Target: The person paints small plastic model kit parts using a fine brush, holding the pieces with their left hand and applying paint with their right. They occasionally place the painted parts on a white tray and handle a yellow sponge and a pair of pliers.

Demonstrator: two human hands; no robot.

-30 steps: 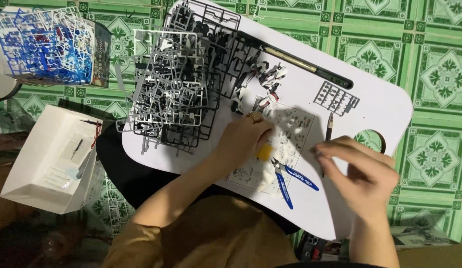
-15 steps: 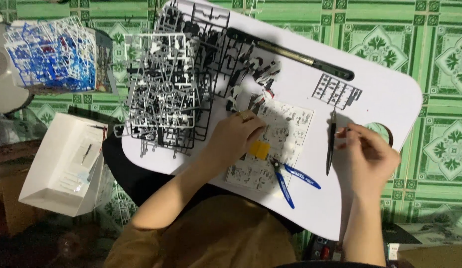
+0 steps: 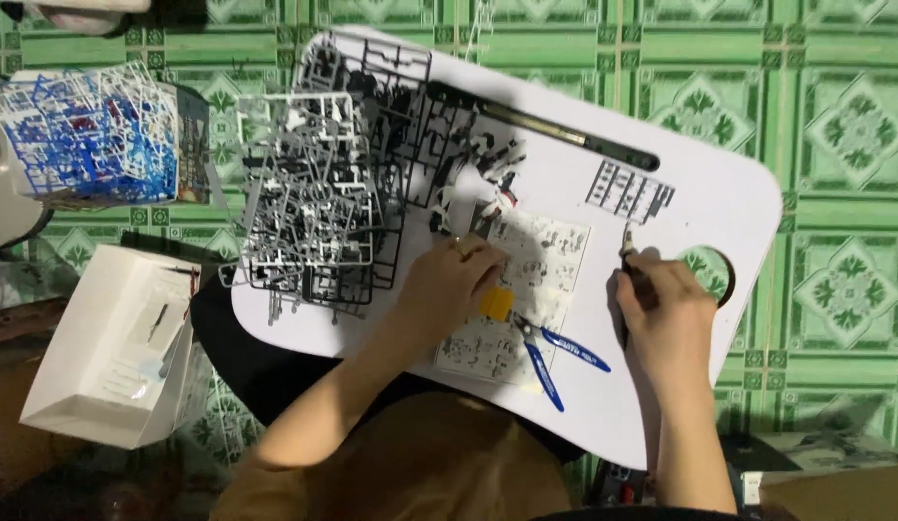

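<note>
The knife (image 3: 626,253), a thin dark tool, stood nearly upright in the right hand (image 3: 664,307), whose fingers were closed round its shaft, tip resting on the white tray (image 3: 719,193) just right of the manual (image 3: 526,289). The left hand (image 3: 449,285) lay flat on the manual's left edge, fingers loosely curled; whether it pinched a small part I could not tell. Blue nippers (image 3: 555,352) lay between the hands. Grey sprues (image 3: 314,212) were stacked left. Judging from this, a short grip near the tip and a steadying left hand would keep trimming clean.
</note>
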